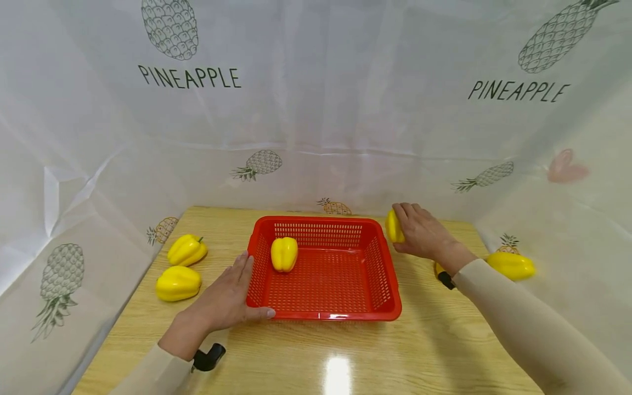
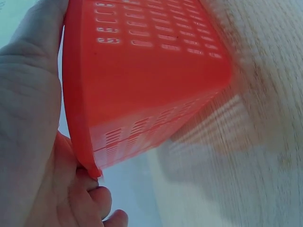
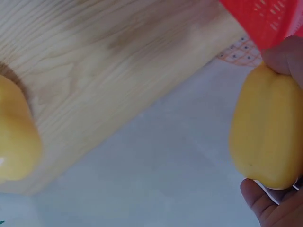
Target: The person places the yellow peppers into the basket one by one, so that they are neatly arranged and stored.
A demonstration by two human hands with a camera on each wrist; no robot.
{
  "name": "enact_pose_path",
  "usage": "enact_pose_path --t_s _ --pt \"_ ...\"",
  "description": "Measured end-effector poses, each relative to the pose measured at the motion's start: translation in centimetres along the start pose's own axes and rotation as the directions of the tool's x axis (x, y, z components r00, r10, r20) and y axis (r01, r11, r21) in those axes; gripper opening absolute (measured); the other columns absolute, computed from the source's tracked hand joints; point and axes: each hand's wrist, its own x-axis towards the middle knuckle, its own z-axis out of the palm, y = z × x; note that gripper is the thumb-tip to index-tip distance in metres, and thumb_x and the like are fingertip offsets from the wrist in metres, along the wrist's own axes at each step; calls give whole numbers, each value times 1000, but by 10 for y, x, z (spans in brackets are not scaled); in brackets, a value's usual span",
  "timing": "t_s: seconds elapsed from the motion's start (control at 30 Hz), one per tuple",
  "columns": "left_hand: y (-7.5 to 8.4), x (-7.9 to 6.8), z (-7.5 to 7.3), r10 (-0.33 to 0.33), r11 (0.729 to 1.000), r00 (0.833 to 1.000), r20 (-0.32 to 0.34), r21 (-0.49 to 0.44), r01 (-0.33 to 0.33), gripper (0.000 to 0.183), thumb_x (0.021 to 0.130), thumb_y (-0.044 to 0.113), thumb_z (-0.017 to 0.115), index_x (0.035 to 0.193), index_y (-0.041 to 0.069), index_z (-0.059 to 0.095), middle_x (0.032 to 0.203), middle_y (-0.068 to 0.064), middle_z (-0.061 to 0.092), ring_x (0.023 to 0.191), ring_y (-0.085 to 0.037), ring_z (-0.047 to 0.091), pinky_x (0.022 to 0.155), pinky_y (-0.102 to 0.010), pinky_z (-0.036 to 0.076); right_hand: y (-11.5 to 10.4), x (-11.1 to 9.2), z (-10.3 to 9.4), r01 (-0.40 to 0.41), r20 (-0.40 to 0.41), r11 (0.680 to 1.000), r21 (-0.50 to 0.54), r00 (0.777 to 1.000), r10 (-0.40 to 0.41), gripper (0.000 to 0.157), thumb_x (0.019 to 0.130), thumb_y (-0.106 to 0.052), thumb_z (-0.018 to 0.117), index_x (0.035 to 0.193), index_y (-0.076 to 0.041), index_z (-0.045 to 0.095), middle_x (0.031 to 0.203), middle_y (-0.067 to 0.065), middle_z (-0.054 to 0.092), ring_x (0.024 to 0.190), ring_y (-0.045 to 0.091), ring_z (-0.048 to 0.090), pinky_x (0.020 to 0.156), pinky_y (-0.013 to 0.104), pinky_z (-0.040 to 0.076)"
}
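Note:
A red plastic basket [image 1: 323, 316] with slotted walls stands mid-table, one yellow bell pepper [image 1: 284, 254] inside at its left. At its near left corner, my left hand [image 1: 219, 296] holds the rim, thumb along the front edge; the left wrist view shows fingers curled beneath the basket's rim [image 2: 78, 94]. Just beyond the basket's right side, my right hand [image 1: 425, 233] grips another yellow bell pepper [image 3: 267, 127] between thumb and fingers, and covers part of it in the head view.
Two yellow bell peppers [image 1: 179, 283] lie left of the basket. On the right are another bell pepper [image 1: 511, 266] and a yellow thing [image 1: 438, 269] mostly hidden by the right wrist. A pineapple-print sheet [image 1: 345, 109] surrounds the wooden table [image 1: 385, 356] at the back and sides.

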Motion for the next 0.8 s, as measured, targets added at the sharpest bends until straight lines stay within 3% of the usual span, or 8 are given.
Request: enact_pose_path --t_s 0.17,0.43,0.8 --pt "-1 0 1 -2 1000 1000 3 -3 3 139 78 89 63 165 -7 16 174 -29 12 159 -48 22 126 -63 28 -9 7 -5 41 -23 998 -54 999 -42 91 80 -40 86 145 7 42 132 26 56 114 42 59 102 51 57" --pt "-2 0 2 -3 1000 1000 3 -8 3 138 79 89 63 166 -7 14 174 -29 11 160 -47 21 126 -62 28 -22 21 -11 72 -20 996 -51 997 -73 87 82 -38 82 145 6 42 131 25 57 114 40 58 103 48 55" --pt "-6 2 4 5 1000 1000 -4 2 -5 137 80 89 62 166 -6 13 175 -27 9 161 -45 19 128 -61 25 -54 57 -21 171 -6 984 -53 985 -172 89 84 -40 83 146 8 41 133 24 57 117 39 58 107 46 53"
